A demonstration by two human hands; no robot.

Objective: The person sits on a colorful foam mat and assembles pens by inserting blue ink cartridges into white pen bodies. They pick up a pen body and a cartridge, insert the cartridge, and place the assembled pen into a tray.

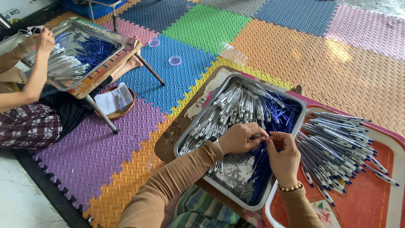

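Nearest the camera, 2 tan sleeves are seen reaching forward over a striped green lap. The left hand (239, 138) and the right hand (283, 155) are brought together above a metal tray (295, 126), fingertips meeting around a thin pen part (262, 136). The part is pinched between them; whether each hand grips it separately cannot be told. A beaded bracelet (290, 187) is worn on the right wrist.

Inside the metal tray, white pen barrels (228, 112) are heaped at the far-left side, blue refills (276, 114) are piled along the right side, and small metal springs (236, 173) are scattered at the near end, just below the hands. The tray is set on a worn wooden board (173, 135).

Just to the right, a red tray with a white rim (394, 147) is placed, and finished pens (337, 147) with blue tips are stacked on it, close to the right hand.

Foam floor mats (202, 25) in green, blue, orange and purple are laid under everything. A clear plastic cup (233, 53) is lying on its side beyond the board, and 2 small round lids (174, 60) are lying on the blue mat.

At the far left, another person's hand (42, 40) is held over a second metal tray (107, 36) of similar parts, resting on a low table. A shallow basket (114, 101) with white papers is placed beneath it.
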